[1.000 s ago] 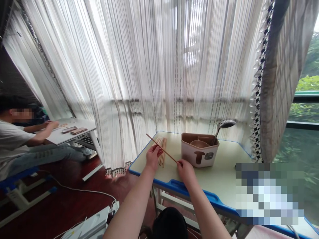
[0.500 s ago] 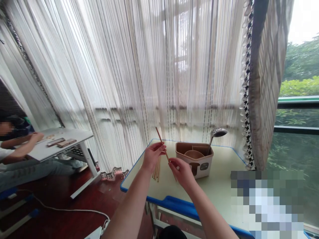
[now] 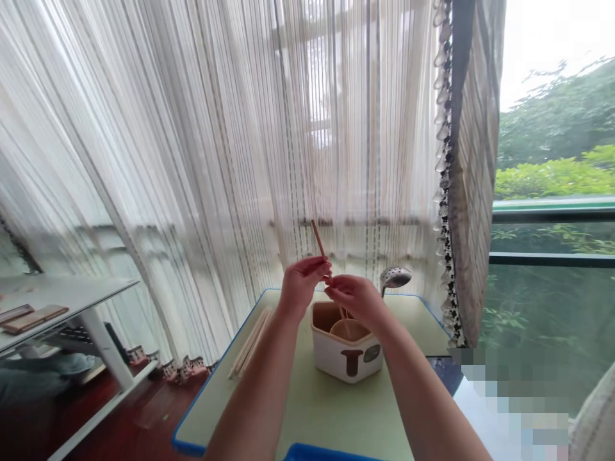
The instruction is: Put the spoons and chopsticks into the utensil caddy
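My left hand (image 3: 303, 285) pinches a wooden chopstick (image 3: 318, 238) whose upper end points up and left. Right beside it, my right hand (image 3: 354, 296) is closed on the lower part of the same chopstick, and the fingers hide its middle. Its lower end slants down over the utensil holder (image 3: 346, 366), a white box with a brown rim and inner compartments. A metal slotted ladle (image 3: 396, 276) stands in the holder, its bowl above the rim. Several more chopsticks (image 3: 252, 342) lie side by side on the table, left of the holder and partly behind my left forearm.
The pale table (image 3: 307, 416) has a blue edge. A sheer curtain (image 3: 230, 160) hangs behind it, and a window with a rail (image 3: 552, 216) is at the right. Another white table (image 3: 110, 291) stands at the left, with a person's leg below it.
My view has turned and shifted, bringing the table nearer. Both hands have come closer together with the chopstick, now over the utensil holder instead of to its left.
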Available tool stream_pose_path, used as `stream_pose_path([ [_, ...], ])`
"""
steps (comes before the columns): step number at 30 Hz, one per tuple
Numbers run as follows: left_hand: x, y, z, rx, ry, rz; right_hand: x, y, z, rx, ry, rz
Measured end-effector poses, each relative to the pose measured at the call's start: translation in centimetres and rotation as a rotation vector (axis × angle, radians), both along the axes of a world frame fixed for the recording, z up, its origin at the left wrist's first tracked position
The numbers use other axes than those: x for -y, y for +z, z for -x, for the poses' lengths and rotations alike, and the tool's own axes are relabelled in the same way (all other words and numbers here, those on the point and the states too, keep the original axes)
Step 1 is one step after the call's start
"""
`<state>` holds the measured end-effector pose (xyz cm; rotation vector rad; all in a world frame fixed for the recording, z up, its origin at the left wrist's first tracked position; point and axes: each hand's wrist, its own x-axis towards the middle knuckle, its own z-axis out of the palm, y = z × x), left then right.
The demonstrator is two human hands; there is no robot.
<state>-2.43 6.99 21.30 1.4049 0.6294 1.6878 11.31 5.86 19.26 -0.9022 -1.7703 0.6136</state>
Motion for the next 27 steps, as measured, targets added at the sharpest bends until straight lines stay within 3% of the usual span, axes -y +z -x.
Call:
stream_pose_path([
  [7, -2.0, 1.6, -2.8, 0.074, 0.018, -0.049, -2.9, 0.9, -2.3, -0.122, -0.012, -0.012],
  [12, -3.4, 0.5, -3.7, 0.060, 0.042, -0.106, -4.0, 0.3, -3.7, -0.166, -0.022, 0.028],
  [17, -4.2, -0.3, -3.8, 0.012, 0.002, -0.078, -3.4, 0.9, -5.1, 0.020, -0.117, 0.024],
  [22, -4.2, -0.4, -3.9, -0.034, 0.025, -0.106, -2.8, 1.3, -6.1, 0.127, -0.235, -0.091],
  [27, -3.8, -0.6, -4.5, -0.140, 0.049, -0.111, -3.3, 0.9, -5.9, 0.133, -0.158, -0.082],
])
